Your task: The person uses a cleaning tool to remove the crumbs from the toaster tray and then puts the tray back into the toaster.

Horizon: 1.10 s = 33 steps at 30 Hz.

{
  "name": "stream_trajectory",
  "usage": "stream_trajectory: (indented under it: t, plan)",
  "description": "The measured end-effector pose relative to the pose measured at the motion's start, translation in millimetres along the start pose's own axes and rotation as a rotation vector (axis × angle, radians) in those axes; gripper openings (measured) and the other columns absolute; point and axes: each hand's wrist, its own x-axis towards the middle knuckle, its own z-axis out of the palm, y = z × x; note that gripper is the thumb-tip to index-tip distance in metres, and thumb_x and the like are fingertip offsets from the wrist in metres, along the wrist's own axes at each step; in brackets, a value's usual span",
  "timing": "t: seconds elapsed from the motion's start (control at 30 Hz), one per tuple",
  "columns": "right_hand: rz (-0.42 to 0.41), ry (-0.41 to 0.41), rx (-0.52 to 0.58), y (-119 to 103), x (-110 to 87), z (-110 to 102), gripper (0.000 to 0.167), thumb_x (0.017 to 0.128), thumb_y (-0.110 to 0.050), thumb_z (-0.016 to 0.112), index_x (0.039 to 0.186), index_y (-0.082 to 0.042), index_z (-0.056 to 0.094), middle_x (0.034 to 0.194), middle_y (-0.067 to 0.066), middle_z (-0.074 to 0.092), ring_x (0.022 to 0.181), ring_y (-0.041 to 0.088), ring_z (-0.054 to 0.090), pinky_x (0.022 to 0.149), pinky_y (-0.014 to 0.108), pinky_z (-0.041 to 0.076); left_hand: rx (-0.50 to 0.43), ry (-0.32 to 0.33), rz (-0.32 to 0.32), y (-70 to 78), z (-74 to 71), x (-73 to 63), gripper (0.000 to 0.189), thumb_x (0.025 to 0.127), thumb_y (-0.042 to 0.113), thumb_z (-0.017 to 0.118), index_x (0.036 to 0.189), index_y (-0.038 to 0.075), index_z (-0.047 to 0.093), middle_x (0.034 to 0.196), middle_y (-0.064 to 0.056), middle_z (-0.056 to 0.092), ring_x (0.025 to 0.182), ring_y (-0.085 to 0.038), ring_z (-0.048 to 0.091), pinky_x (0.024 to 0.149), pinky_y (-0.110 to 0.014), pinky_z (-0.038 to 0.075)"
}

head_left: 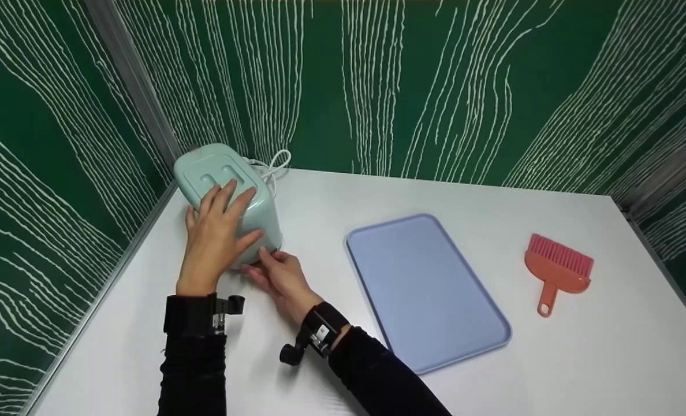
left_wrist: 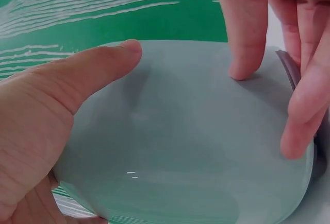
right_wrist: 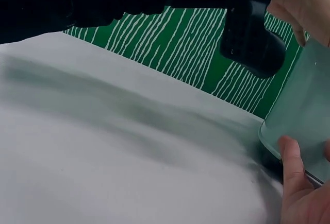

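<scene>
A mint-green toaster (head_left: 265, 216) with two slots in its top stands at the back left of the white table. My left hand (head_left: 210, 242) rests on it, fingers spread across the top and thumb (left_wrist: 111, 62) against the near face. Low on that same face, my right hand (head_left: 285, 283) grips the bottom edge. Two of its fingertips (left_wrist: 246, 62) touch the green face, and other fingers reach past a dark strip (left_wrist: 287, 67) along the base. The underside is hidden.
A white cord (head_left: 279, 162) lies looped behind the toaster. To the right is a blue rectangular tray (head_left: 429, 294), and farther right a red-pink hand brush (head_left: 556, 271). Green walls with white streaks (head_left: 377, 86) border the table's back and sides.
</scene>
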Motion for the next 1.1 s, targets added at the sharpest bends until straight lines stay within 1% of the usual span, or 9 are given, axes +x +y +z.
stream_trajectory:
  t: [0.13,0.4,0.63,0.67,0.9,0.97,1.07,1.1]
  plan:
    - [-0.005,-0.007,-0.03,-1,0.8,-1,0.017,0.108,-0.017,0.067,0.099,-0.005,0.059,0.082,0.01,0.075,0.069,0.009,0.076,0.067,0.016,0.063,0.012,0.002,-0.003,-0.8,0.0,0.0,0.079,0.089,0.031,0.09,0.158,0.024,0.053,0.171,-0.015,0.042,0.16,-0.042,0.033,0.121,-0.084,0.024]
    - [0.009,-0.033,-0.109,-2,2.3,-3,0.023,0.109,-0.02,0.065,0.094,-0.008,0.051,0.08,0.012,0.075,0.068,0.013,0.077,0.064,0.018,0.063,0.012,-0.006,-0.014,-3.2,0.3,0.2,0.078,0.088,0.03,0.09,0.157,0.025,0.054,0.17,-0.014,0.042,0.159,-0.043,0.033,0.119,-0.084,0.026]
    - [0.027,-0.076,-0.163,-5,3.9,-6,0.027,0.11,-0.021,0.063,0.092,-0.01,0.048,0.077,0.012,0.075,0.065,0.013,0.076,0.063,0.018,0.062,0.006,-0.009,-0.018,-3.7,0.5,1.5,0.078,0.088,0.031,0.091,0.156,0.025,0.055,0.17,-0.014,0.043,0.158,-0.043,0.034,0.118,-0.085,0.027]
    - [0.027,-0.08,-0.167,-5,3.6,-7,0.026,0.11,-0.022,0.064,0.092,-0.01,0.048,0.078,0.011,0.075,0.065,0.013,0.076,0.063,0.018,0.063,0.006,-0.011,-0.018,-3.7,0.4,1.5,0.078,0.088,0.031,0.091,0.156,0.025,0.055,0.17,-0.014,0.043,0.158,-0.043,0.034,0.118,-0.085,0.027]
    - [0.005,-0.086,-0.261,-8,1.3,-8,0.024,0.11,-0.022,0.064,0.093,-0.005,0.059,0.065,0.006,0.072,0.057,0.008,0.072,0.058,0.018,0.061,0.008,-0.013,-0.017,-4.1,-0.9,1.3,0.078,0.088,0.031,0.091,0.157,0.025,0.055,0.17,-0.014,0.043,0.158,-0.043,0.034,0.119,-0.084,0.028]
    - [0.003,-0.09,-0.285,-9,2.2,-9,0.023,0.111,-0.019,0.062,0.096,-0.002,0.06,0.069,0.01,0.076,0.058,0.009,0.074,0.061,0.019,0.063,0.003,-0.014,-0.018,-4.2,-1.3,1.1,0.078,0.088,0.031,0.091,0.157,0.024,0.055,0.17,-0.014,0.043,0.158,-0.043,0.034,0.118,-0.084,0.028]
    - [0.006,-0.093,-0.325,-10,4.4,-10,0.023,0.112,-0.013,0.057,0.102,0.006,0.064,0.08,0.021,0.079,0.059,0.01,0.075,0.065,0.023,0.066,-0.007,-0.016,-0.018,-4.5,-1.4,0.9,0.078,0.088,0.031,0.09,0.157,0.024,0.055,0.17,-0.014,0.043,0.158,-0.043,0.034,0.118,-0.084,0.028]
    - [0.01,-0.094,-0.338,-10,5.1,-11,0.023,0.112,-0.011,0.056,0.103,0.008,0.065,0.083,0.023,0.079,0.059,0.011,0.075,0.066,0.024,0.066,-0.01,-0.016,-0.018,-4.4,-1.5,0.9,0.078,0.088,0.031,0.09,0.157,0.024,0.055,0.17,-0.014,0.043,0.158,-0.042,0.034,0.118,-0.084,0.028]
